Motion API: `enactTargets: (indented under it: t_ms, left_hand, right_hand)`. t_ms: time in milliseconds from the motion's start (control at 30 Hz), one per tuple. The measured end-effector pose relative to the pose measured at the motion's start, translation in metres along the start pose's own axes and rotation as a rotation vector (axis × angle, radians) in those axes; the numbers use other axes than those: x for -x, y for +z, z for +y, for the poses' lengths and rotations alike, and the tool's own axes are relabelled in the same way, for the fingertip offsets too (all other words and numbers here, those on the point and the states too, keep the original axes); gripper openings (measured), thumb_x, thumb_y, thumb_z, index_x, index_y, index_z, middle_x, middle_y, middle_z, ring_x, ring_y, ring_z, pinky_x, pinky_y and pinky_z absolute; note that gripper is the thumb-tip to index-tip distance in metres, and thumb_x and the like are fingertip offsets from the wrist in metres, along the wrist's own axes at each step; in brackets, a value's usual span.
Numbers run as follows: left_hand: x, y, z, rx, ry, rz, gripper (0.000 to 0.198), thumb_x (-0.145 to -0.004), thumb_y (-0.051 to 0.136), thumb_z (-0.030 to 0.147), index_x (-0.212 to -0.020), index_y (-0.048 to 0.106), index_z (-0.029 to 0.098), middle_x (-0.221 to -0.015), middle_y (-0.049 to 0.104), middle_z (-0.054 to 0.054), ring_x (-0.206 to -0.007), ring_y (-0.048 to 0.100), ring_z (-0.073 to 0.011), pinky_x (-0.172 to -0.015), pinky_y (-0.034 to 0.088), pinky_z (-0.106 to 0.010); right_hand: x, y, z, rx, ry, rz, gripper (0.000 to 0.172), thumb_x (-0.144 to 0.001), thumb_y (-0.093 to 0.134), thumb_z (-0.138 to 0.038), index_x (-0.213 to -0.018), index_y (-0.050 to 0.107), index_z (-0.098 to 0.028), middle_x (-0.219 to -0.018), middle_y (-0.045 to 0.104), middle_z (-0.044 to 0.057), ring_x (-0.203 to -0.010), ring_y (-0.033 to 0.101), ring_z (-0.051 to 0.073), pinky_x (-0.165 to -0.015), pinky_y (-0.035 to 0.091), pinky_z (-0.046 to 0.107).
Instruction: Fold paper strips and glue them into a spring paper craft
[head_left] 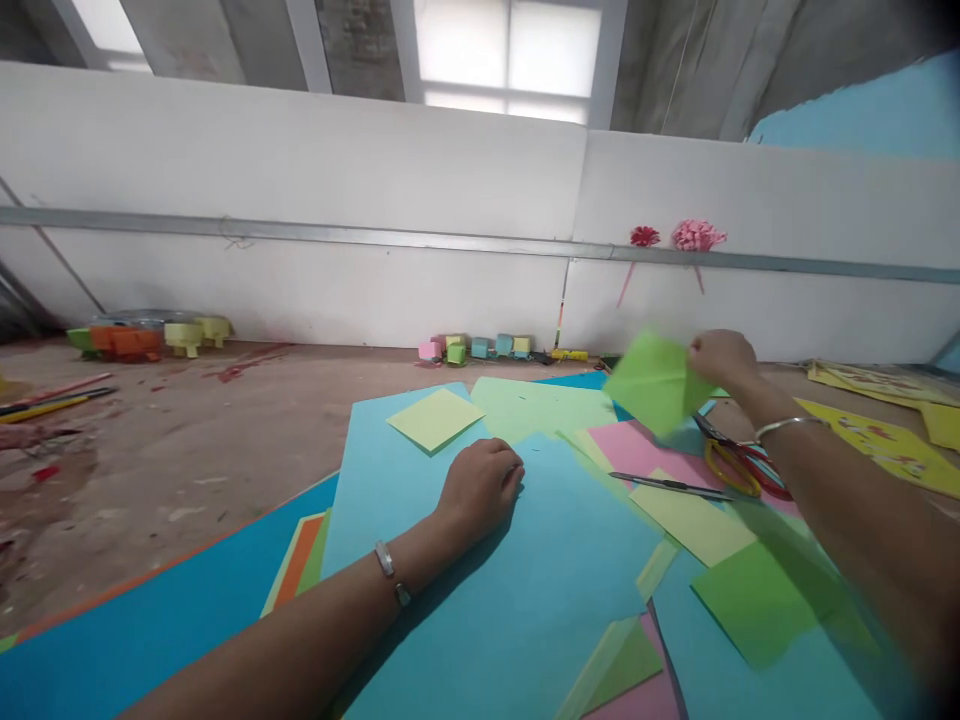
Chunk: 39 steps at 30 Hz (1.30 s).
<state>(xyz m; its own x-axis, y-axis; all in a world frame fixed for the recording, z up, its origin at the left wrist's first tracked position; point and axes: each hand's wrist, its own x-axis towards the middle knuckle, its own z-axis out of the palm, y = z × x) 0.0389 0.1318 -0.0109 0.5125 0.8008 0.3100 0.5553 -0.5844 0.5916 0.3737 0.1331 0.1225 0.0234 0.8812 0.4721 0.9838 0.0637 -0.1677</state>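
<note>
My right hand [721, 358] is raised at the right and pinches a folded green paper [656, 383], which is blurred by motion. My left hand [484, 485] rests closed as a loose fist on a large light-blue sheet [510, 580] in the middle; nothing shows in its fingers. Below the green paper lie a pink sheet [634, 450], scissors with yellow and red handles [731, 460] and a thin dark pen-like tool [671, 486].
Loose sheets cover the work surface: a yellow square [435, 418], pale green paper [540, 405], green squares [757, 600], yellow printed sheets [877, 440]. Small paper cubes [476, 347] line the white wall, paper boxes [142, 337] sit far left, and paper flowers [679, 237] hang on the rail.
</note>
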Motion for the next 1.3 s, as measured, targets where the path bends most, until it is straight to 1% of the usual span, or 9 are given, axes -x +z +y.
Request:
enactTargets:
  t_ms: [167, 367, 533, 700, 800, 1000, 1100, 1200, 1300]
  left_hand:
    - [-0.008, -0.003, -0.009, 0.314, -0.193, 0.137, 0.021, -0.085, 0.055, 0.033, -0.075, 0.066, 0.019, -0.088, 0.067, -0.009, -0.095, 0.058, -0.0271, -0.088, 0.045, -0.040]
    - [-0.017, -0.012, -0.015, 0.858, -0.426, 0.049, 0.061, -0.091, 0.034, 0.065, -0.095, 0.062, 0.011, -0.099, 0.068, -0.019, -0.081, 0.068, -0.0238, -0.064, 0.053, -0.031]
    - [-0.016, -0.024, -0.012, 1.296, -0.476, -0.224, 0.082, -0.085, 0.035, 0.075, -0.123, 0.053, 0.005, -0.110, 0.068, -0.025, -0.101, 0.068, -0.0328, -0.085, 0.054, -0.042]
    - [-0.011, -0.024, -0.017, 1.388, -0.499, -0.233, 0.065, -0.069, 0.071, 0.017, -0.131, 0.049, 0.014, -0.126, 0.064, -0.017, -0.102, 0.067, -0.0285, -0.086, 0.053, -0.039]
    - [-0.011, -0.021, -0.021, 1.346, -0.514, -0.239, 0.069, -0.056, 0.063, -0.005, -0.122, 0.056, 0.016, -0.124, 0.066, -0.016, -0.097, 0.069, -0.0284, -0.079, 0.055, -0.038]
    - [-0.016, -0.016, -0.027, 1.338, -0.551, -0.222, 0.071, -0.052, 0.053, -0.008, -0.118, 0.054, 0.015, -0.124, 0.066, -0.015, -0.093, 0.070, -0.0254, -0.077, 0.056, -0.035]
    - [-0.017, -0.016, -0.029, 1.341, -0.575, -0.198, 0.068, -0.052, 0.054, -0.006, -0.117, 0.054, 0.013, -0.128, 0.063, -0.017, -0.094, 0.071, -0.0263, -0.077, 0.056, -0.036]
    - [-0.017, -0.015, -0.026, 1.339, -0.582, -0.157, 0.066, -0.053, 0.056, -0.007, -0.117, 0.055, 0.012, -0.127, 0.062, -0.019, -0.090, 0.071, -0.0268, -0.075, 0.057, -0.038]
    - [-0.015, -0.011, -0.017, 1.328, -0.572, -0.038, 0.062, -0.062, 0.062, -0.003, -0.120, 0.051, 0.015, -0.130, 0.060, -0.017, -0.094, 0.070, -0.0235, -0.078, 0.057, -0.036]
  right_hand:
    - [0.021, 0.014, -0.018, -0.159, 0.177, -0.093, 0.028, -0.094, 0.057, -0.034, -0.113, 0.061, -0.014, -0.109, 0.064, 0.007, -0.090, 0.064, 0.020, -0.076, 0.056, 0.036]
    - [0.053, 0.011, -0.073, -0.322, 0.005, -0.013, 0.018, -0.093, 0.045, -0.027, -0.082, 0.058, -0.019, -0.076, 0.063, 0.002, -0.070, 0.061, 0.017, -0.062, 0.048, 0.027]
    - [0.102, 0.037, -0.106, -0.126, -0.693, 0.245, 0.022, -0.092, 0.039, -0.014, -0.085, 0.059, -0.019, -0.088, 0.068, 0.009, -0.084, 0.061, 0.020, -0.074, 0.048, 0.032]
    - [0.137, 0.080, -0.117, -0.113, -1.062, 0.179, 0.018, -0.092, 0.044, -0.014, -0.093, 0.061, -0.020, -0.084, 0.068, 0.007, -0.072, 0.061, 0.018, -0.065, 0.048, 0.031]
    - [0.142, 0.094, -0.115, -0.223, -1.074, 0.106, 0.013, -0.092, 0.047, -0.017, -0.100, 0.058, -0.019, -0.080, 0.066, 0.006, -0.070, 0.062, 0.017, -0.063, 0.048, 0.031]
    - [0.132, 0.096, -0.093, -0.409, -0.990, -0.035, 0.028, -0.091, 0.048, -0.021, -0.119, 0.052, -0.017, -0.111, 0.065, 0.014, -0.100, 0.060, 0.022, -0.085, 0.050, 0.039]
    - [0.126, 0.102, -0.081, -0.460, -0.889, 0.010, 0.029, -0.086, 0.060, -0.029, -0.113, 0.057, -0.019, -0.120, 0.062, 0.017, -0.113, 0.057, 0.026, -0.091, 0.050, 0.042]
    - [0.123, 0.109, -0.079, -0.546, -0.849, 0.112, 0.008, -0.089, 0.058, -0.024, -0.095, 0.062, -0.022, -0.115, 0.066, 0.013, -0.114, 0.057, 0.025, -0.090, 0.050, 0.041]
    - [0.127, 0.111, -0.087, -0.578, -0.914, 0.134, 0.015, -0.096, 0.048, -0.023, -0.093, 0.063, -0.023, -0.107, 0.071, 0.009, -0.110, 0.060, 0.022, -0.089, 0.048, 0.041]
